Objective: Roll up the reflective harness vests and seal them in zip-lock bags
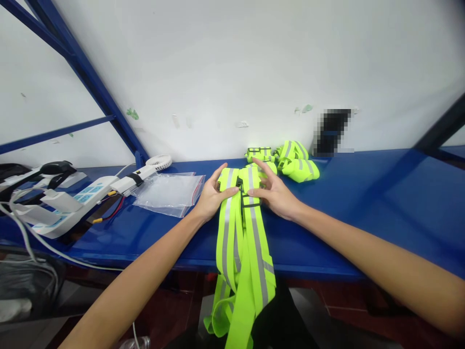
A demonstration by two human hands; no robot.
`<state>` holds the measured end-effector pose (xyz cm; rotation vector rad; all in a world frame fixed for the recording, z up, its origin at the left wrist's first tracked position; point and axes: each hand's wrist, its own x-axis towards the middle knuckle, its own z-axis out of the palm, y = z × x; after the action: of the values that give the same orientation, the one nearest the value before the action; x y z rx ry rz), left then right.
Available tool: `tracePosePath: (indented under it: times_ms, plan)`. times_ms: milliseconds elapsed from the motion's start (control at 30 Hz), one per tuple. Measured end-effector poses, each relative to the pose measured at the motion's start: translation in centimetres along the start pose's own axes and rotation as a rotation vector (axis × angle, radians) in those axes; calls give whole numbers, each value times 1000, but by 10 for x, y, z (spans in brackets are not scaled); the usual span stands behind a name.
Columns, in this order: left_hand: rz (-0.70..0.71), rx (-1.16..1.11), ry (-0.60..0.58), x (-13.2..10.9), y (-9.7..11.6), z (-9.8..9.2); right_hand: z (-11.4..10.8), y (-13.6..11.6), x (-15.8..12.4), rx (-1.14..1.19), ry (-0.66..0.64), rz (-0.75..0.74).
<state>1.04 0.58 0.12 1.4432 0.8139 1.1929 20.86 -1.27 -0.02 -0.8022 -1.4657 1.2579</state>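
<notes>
A bundle of neon-yellow reflective straps (225, 223) with grey stripes and black buckles lies across the table edge, its loose ends hanging down in front. My left hand (211, 195) closes on the folded upper part from the left, thumb on top. From the right, my right hand (275, 193) grips the same folded part, thumb near the black buckle and index finger stretched forward. Just beyond my hands are a rolled strap bundle (258, 153) and more folded bundles (300, 169) of the same yellow material. Some of my fingers are hidden behind the straps.
Clear zip bags (170, 191) lie on the blue table (348, 213) to the left. Beyond them are a small white fan (160, 162), a white power strip (85, 196) with plugs, and cables. A dark pixelated object (331, 132) leans on the wall at right.
</notes>
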Motion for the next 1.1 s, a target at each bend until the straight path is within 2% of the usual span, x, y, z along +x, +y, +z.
tracePosePath:
  times_ms: [100, 233, 367, 533, 667, 800, 900, 1100]
  plan:
    - [-43, -12, -14, -1, 1, 1, 1, 2, -1, 70, -45, 78]
    - [-1, 19, -6, 0, 0, -1, 2, 1, -2, -96, 13, 58]
    - [68, 78, 4, 2, -5, -2, 2, -4, -3, -187, -23, 33]
    - [171, 161, 20, 3, -12, 1, 8, -7, -4, -80, 11, 68]
    - [235, 129, 6, -1, -16, 7, 13, -6, -4, -30, 98, 113]
    - [276, 173, 43, -3, -17, 11, 16, -4, -5, -32, 118, 84]
    - [261, 200, 49, -4, -16, 11, 18, -1, -5, -30, 102, 63]
    - [161, 68, -35, -7, -10, 6, 17, 3, -7, 16, 32, 60]
